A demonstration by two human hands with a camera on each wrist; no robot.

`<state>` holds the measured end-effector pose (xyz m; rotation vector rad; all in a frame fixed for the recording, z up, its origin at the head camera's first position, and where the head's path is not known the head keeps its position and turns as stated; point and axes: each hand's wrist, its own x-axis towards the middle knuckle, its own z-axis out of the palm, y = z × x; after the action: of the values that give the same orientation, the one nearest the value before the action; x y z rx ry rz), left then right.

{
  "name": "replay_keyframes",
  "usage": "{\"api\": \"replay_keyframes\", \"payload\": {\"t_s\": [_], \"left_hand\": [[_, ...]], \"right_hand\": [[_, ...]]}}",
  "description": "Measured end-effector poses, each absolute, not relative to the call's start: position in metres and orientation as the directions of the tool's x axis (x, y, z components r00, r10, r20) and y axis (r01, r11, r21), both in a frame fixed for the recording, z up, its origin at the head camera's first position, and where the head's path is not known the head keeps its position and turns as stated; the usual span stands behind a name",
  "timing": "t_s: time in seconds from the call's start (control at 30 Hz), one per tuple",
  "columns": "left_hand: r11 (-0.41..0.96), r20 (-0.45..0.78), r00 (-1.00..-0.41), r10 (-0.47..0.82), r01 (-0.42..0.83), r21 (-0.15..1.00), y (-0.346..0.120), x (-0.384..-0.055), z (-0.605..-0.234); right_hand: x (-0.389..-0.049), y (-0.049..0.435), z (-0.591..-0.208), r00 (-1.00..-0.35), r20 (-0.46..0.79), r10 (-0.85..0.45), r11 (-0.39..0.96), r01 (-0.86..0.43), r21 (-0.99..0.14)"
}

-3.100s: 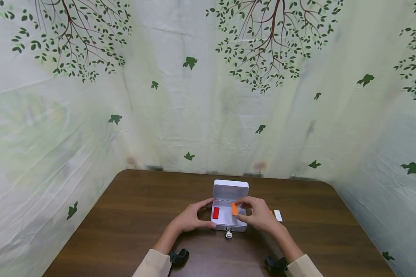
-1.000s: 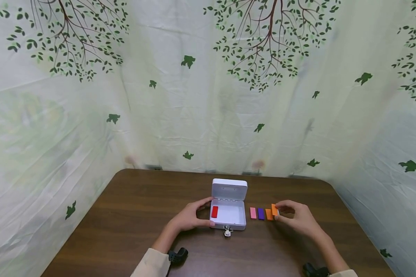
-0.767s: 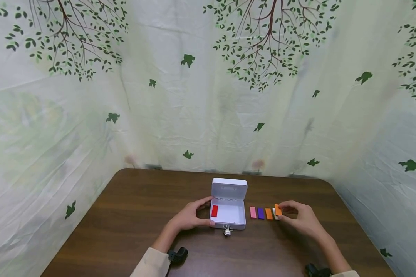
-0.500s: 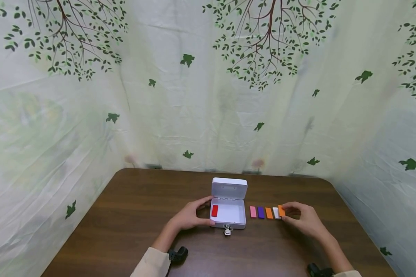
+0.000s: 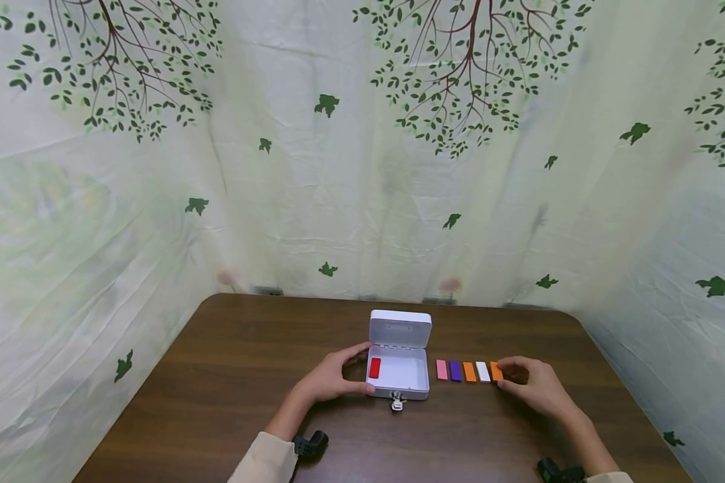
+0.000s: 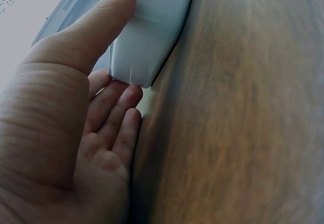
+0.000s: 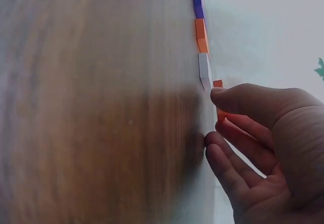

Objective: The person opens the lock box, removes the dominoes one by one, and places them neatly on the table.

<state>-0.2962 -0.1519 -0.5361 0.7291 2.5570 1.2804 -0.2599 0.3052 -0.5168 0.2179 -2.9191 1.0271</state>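
A small white metal box (image 5: 405,370) stands on the table with its lid raised and a clasp at its front. My left hand (image 5: 332,377) grips its left side, thumb at the front corner and fingers behind. Inside, a red block (image 5: 374,367) lies at the left. To the right of the box, my right hand (image 5: 533,386) pinches an orange block (image 5: 495,370) between thumb and fingertips. This block is at the right end of a row, beside a white block (image 5: 482,371); in the right wrist view the thumb (image 7: 243,100) partly covers it.
The row continues leftward with another orange block (image 5: 470,371), a purple block (image 5: 455,371) and a pink block (image 5: 442,369), which is nearest the box. Behind the brown table (image 5: 278,322) hangs a pale curtain (image 5: 362,201) with a leaf print.
My right hand has carried the orange block out of the box, rightward past the white block and down to the row's right end. My left hand has stayed on the box.
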Motion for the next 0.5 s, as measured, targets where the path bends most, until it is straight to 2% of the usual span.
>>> {"api": "replay_keyframes", "payload": {"t_s": [0.5], "left_hand": [[0.505,0.046,-0.863,0.503,0.337,0.795,-0.1518,-0.2958,-0.5356]], "right_hand": [[-0.2642,0.3132,-0.5207,-0.989,0.06,-0.135,0.774,-0.143,-0.617]]}}
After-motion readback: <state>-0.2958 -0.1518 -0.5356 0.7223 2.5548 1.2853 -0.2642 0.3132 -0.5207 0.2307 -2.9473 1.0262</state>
